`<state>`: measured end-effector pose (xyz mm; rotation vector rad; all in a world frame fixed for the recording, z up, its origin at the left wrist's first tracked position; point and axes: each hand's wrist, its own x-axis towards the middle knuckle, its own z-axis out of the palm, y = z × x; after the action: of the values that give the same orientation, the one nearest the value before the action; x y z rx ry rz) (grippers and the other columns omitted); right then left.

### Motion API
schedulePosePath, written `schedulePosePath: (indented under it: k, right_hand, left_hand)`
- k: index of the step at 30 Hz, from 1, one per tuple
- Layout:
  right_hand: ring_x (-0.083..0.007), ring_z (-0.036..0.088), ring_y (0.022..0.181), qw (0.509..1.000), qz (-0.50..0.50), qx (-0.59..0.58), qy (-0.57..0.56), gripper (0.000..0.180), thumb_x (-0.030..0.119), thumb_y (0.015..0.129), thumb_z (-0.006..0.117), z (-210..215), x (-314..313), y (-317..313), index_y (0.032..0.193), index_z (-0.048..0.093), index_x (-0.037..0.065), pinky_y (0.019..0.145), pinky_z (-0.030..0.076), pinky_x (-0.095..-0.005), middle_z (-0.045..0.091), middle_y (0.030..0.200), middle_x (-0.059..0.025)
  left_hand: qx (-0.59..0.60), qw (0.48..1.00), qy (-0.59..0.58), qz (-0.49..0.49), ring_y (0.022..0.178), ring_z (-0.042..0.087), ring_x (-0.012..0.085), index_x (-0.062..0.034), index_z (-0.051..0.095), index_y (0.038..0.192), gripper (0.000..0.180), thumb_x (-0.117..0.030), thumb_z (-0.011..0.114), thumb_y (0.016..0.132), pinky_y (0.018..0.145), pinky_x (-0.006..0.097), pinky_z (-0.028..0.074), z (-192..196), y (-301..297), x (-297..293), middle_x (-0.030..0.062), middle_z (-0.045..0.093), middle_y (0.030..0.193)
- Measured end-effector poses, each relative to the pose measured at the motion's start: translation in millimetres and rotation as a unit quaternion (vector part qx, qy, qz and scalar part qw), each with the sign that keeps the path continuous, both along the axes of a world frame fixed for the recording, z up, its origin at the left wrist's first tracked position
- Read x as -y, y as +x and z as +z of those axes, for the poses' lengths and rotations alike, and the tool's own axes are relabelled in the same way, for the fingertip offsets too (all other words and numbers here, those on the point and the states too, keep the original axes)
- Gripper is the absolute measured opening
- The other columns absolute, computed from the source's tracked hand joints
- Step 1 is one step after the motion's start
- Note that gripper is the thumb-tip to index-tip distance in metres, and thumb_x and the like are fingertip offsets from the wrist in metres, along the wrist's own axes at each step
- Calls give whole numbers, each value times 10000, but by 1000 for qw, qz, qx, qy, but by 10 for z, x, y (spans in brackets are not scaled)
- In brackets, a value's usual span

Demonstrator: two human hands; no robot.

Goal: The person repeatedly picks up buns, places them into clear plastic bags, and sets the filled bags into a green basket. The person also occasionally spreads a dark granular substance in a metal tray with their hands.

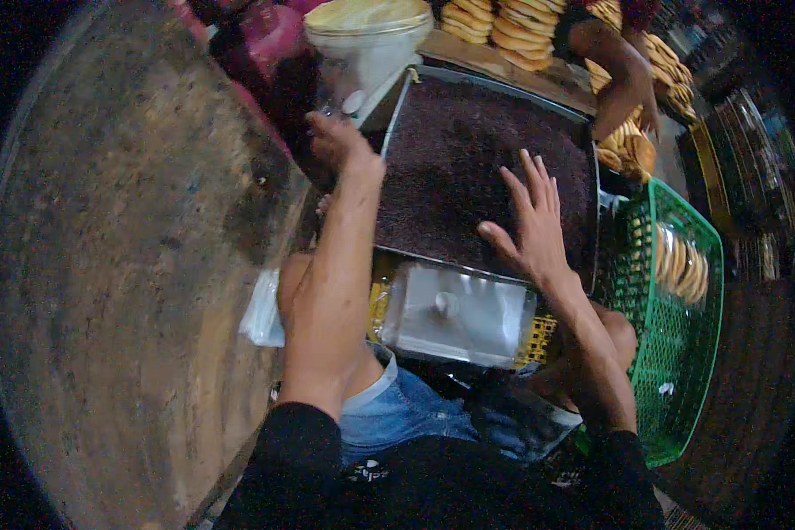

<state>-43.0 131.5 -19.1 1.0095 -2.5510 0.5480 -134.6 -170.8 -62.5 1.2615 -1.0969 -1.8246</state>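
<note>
Beside the left edge of a wide metal tray [390,132], my left hand [337,141] is closed, near the foot of a whitish bucket [371,53]. What its fingers hold, if anything, I cannot make out; a small pale round thing [353,102] shows just beyond them. Dark brown grains, like chocolate sprinkles [455,150], spread across the tray. Over the tray's right part my right hand [534,216] is open, fingers stretched out and nothing in them. Whether it touches the grains I cannot tell.
Stacks of flat bread buns [526,31] line the far side, where another person's arm [618,75] reaches in. At the right a green crate [720,265] holds bagged buns [680,265]. Near my lap, plastic packaging [459,318] lies on a yellow basket [539,340]. White plastic bags [262,309] are at left.
</note>
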Motion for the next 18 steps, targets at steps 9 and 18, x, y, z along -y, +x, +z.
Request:
schedulePosePath:
  k: [9, 18]
  right_hand:
    - [-423, 350, 1408, 851, 478, 43, -213, 1069, 908, 736, 374, 1103, 1109, 1124, 1373, 547, 68, 1152, 253, -535, 399, 1511, -205]
    - [-405, 522, 1263, 903, -168, 290, 269, 529, 453, 991, 486, 330, -488, -363, 1316, 574, 44, 1112, 314, -549, 553, 1372, -203]
  left_hand:
    - [244, 917, -308, -65, 1346, 400, 337, -58, 423, 1448, 587, -217, 584, 907, 938, 529, 463, -738, -678, 736, 167, 303, 1537]
    - [234, 947, -219, -9, 1030, 668, 400, 80, 671, 1081, 724, -515, 263, 1025, 852, 474, 533, 713, -638, -827, 255, 688, 1099]
